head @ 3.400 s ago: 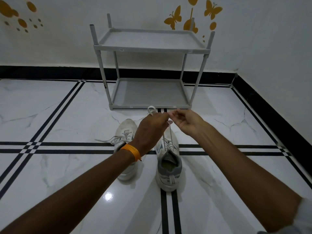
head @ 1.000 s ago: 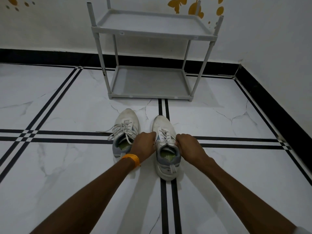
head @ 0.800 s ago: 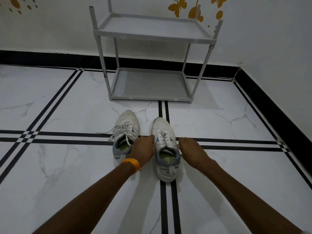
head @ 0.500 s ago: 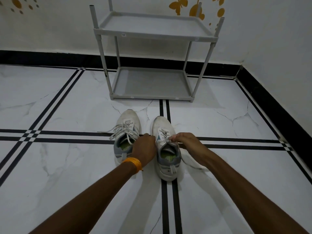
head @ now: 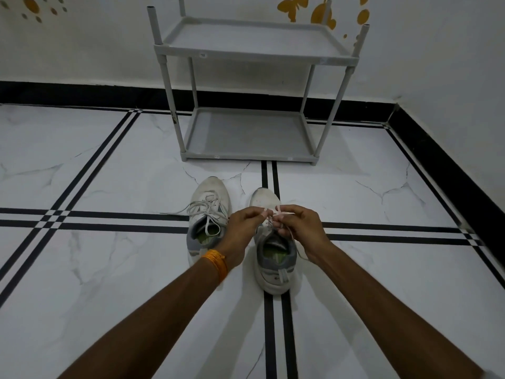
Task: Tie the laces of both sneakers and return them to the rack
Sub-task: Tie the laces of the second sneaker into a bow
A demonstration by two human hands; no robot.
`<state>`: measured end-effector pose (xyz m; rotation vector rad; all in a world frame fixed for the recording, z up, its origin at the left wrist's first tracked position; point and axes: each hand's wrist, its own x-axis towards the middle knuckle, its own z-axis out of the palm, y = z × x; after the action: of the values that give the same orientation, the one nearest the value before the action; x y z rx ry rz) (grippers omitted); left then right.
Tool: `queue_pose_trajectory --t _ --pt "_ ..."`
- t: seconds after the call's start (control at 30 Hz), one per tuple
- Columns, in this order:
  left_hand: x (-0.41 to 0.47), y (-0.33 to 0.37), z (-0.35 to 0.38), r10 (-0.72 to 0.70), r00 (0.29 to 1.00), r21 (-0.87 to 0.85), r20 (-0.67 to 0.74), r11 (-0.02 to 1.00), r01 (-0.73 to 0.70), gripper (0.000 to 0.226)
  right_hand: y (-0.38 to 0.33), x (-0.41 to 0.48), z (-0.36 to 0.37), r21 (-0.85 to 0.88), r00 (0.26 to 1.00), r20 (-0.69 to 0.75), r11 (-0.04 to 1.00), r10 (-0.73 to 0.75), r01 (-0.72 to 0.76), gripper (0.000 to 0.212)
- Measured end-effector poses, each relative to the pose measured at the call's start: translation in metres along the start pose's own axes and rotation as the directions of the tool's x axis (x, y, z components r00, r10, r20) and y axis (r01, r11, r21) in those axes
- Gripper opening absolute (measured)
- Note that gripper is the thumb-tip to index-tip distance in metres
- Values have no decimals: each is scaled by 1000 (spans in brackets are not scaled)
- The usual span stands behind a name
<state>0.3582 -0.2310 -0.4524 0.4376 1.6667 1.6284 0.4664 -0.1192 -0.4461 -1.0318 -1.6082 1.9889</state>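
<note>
Two white and grey sneakers stand side by side on the floor, toes pointing at the rack. The left sneaker [head: 209, 212] has loose, untied laces trailing off to its left. Over the right sneaker [head: 276, 258] both my hands pinch its white laces [head: 276, 213] just above the tongue. My left hand [head: 243, 232], with an orange band on the wrist, holds one lace end. My right hand [head: 299, 228] holds the other, and a strand hangs down past its palm. The grey two-shelf rack [head: 246, 53] stands behind the shoes with nothing on it.
The floor is white marble tile with black double stripes [head: 273, 318]. A black skirting [head: 437, 165] runs along the back wall and the right wall, meeting in a corner at the right. Yellow butterfly stickers [head: 292, 6] mark the wall above the rack.
My hands rose from the sides of the right sneaker's collar and came together over its tongue, taking up the lace ends. The left sneaker has not moved.
</note>
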Motion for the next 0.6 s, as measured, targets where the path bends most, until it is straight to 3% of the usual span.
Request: queue_pose_trajectory --t 0.1,0.2,0.27,0.43,0.6 --pt "4 -4 3 169 985 137 -42 977 -162 18 3 0 -2 -161 999 -9 986 -41 39 22" --pt "7 -6 6 344 939 370 -29 876 -310 15 6 2 -1 -223 998 -11 973 -63 59 25" --pt "7 -8 8 418 908 438 -20 820 -368 16 5 3 -1 -231 998 7 971 -62 62 26" --pt "11 -16 7 459 888 419 -16 809 -411 19 -4 0 -4 -176 985 172 984 -1 32 17" --pt "8 -18 15 485 869 457 96 755 -471 21 -5 5 -8 -208 979 202 978 28 15 21"
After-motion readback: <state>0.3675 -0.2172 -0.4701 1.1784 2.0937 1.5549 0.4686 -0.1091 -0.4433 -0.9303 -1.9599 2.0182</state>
